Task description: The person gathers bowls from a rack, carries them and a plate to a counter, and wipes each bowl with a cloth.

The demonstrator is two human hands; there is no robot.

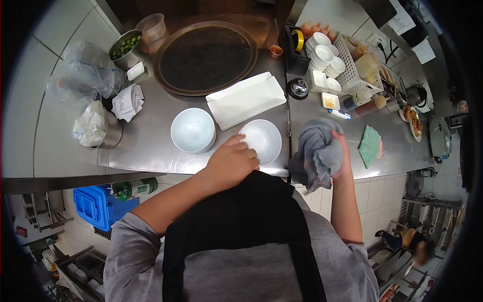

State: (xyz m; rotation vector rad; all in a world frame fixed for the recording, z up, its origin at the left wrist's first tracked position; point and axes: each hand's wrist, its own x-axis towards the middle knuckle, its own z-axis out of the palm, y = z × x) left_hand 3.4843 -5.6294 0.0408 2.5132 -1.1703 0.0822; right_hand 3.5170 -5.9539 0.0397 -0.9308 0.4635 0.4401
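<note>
My right hand (pixel 342 156) is closed around a bunched grey cloth (pixel 319 151) above the counter's front edge. The fingers of my left hand (pixel 234 158) are curled at the left rim of a white bowl (pixel 266 141), gripping it there; part of that rim is hidden behind them. Left of this bowl, a pale blue-white bowl (pixel 192 130) sits on the counter, apparently stacked on another. Just behind both bowls lies a long white rectangular plate (pixel 246 100), set at a slant.
A large round dark tray (pixel 206 58) lies at the back. Left stand a metal pot of green limes (pixel 126 48), plastic bags (pixel 95 70) and paper slips (pixel 128 102). On the right are a call bell (pixel 298 88), stacked small dishes (pixel 322 55), sauce bottles (pixel 371 105) and a green cloth (pixel 370 146).
</note>
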